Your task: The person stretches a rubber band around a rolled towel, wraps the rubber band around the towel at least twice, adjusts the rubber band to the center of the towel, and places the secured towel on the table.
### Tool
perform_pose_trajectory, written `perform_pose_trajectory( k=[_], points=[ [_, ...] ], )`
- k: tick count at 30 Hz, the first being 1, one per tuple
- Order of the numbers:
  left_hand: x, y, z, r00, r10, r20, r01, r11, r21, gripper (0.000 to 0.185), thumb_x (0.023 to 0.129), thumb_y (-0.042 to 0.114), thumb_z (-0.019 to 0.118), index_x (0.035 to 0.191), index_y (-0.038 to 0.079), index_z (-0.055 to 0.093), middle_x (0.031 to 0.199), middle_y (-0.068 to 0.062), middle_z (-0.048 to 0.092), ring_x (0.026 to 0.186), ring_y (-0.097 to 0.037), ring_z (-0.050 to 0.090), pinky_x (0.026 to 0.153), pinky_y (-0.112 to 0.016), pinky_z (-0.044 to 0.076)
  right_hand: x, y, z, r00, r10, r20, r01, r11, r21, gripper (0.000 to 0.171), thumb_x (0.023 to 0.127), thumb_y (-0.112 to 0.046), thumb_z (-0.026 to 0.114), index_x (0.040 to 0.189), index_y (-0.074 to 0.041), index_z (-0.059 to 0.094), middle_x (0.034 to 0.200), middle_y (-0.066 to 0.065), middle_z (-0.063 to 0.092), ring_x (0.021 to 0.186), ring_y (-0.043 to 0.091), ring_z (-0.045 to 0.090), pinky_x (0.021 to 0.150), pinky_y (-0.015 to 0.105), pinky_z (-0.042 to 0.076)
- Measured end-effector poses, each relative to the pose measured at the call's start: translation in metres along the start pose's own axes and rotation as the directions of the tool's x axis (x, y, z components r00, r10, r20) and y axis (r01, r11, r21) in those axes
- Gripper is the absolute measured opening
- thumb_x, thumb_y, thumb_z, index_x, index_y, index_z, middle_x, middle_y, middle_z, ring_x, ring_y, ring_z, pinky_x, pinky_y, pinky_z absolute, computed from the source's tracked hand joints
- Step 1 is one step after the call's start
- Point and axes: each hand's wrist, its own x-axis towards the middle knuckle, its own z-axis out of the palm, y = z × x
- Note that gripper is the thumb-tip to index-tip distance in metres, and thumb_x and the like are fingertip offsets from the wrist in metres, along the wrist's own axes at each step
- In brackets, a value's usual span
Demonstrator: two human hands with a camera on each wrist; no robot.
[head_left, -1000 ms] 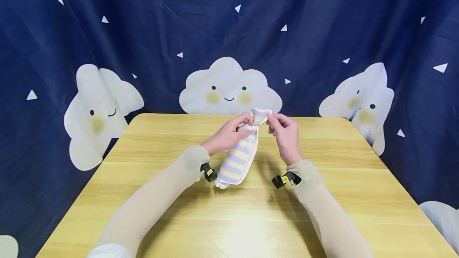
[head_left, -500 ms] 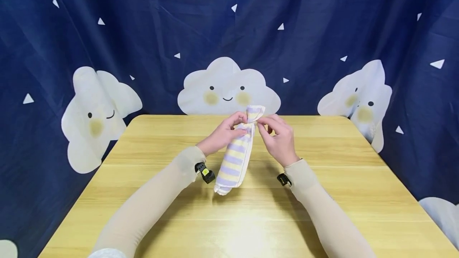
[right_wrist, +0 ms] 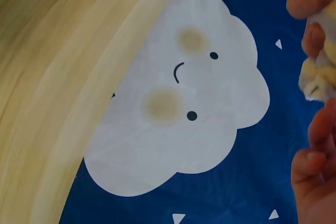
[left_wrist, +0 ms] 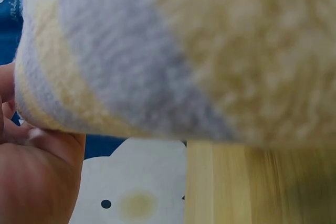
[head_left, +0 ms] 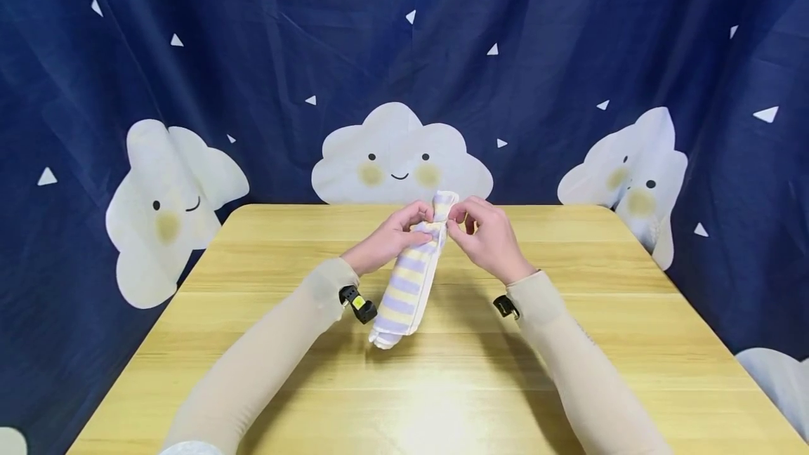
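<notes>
A towel point(head_left: 405, 288) with lilac and yellow stripes and white edging is rolled into a long bundle, slanting up and away from me. My left hand point(head_left: 393, 239) grips it near the top, thumb across the front. Pinched fingertips of my right hand point(head_left: 488, 239) are at the narrow neck, just below the flared upper end. Fluffy striped cloth fills most of the left wrist view, with part of the left hand point(left_wrist: 39, 174) at the lower left. At the right wrist view's edge, the bunched towel end point(right_wrist: 316, 77) shows between both hands' fingers.
Under the hands is a light wooden table point(head_left: 303, 385) with rounded far corners. A dark blue curtain point(head_left: 265, 41) with white clouds and triangles surrounds its back and sides. Black wrist cameras point(head_left: 358, 304) are strapped to both sleeved arms.
The right fingertips have gone from the towel's upper corner down to its neck. The flared top has become narrower, and the towel's lower end has shifted slightly towards me and left.
</notes>
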Motion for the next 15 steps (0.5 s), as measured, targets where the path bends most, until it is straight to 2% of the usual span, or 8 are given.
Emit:
perform_pose_trajectory(
  k=[7,10,15],
  points=[
    [-0.002,-0.003,0.004,0.999,0.025,-0.024,-0.029,0.982,-0.185,0.015,0.103,0.003,0.049,0.11,0.017,0.048,0.122,-0.007,0.054,0.091,-0.023,0.064,0.069,-0.032,0.058,-0.001,0.004,-0.002,0.999,0.005,0.046,-0.013,0.985,0.172,0.013,0.089,-0.002,0.067,0.083,-0.013,0.065,0.071,-0.001,0.052,0.063,0.013,0.047,0.056,0.02,0.035],
    [-0.001,-0.002,0.007,0.996,0.049,-0.072,-0.067,0.961,-0.268,0.018,0.103,0.001,0.046,0.108,0.018,0.048,0.118,-0.004,0.053,0.089,-0.019,0.063,0.07,-0.029,0.056,-0.003,0.003,-0.001,0.996,-0.081,0.022,0.076,0.982,0.173,0.013,0.089,-0.001,0.065,0.083,-0.012,0.063,0.07,0.0,0.05,0.061,0.014,0.047,0.056,0.02,0.035],
    [0.002,0.004,0.011,0.988,0.078,-0.134,-0.122,0.925,-0.361,0.021,0.101,0.0,0.044,0.108,0.019,0.048,0.115,-0.003,0.051,0.091,-0.018,0.062,0.074,-0.029,0.056,-0.005,-0.004,0.002,0.977,-0.213,-0.028,0.214,0.972,0.101,0.009,0.086,0.0,0.06,0.082,-0.009,0.058,0.069,0.006,0.049,0.059,0.021,0.048,0.057,0.019,0.036]
  ],
)
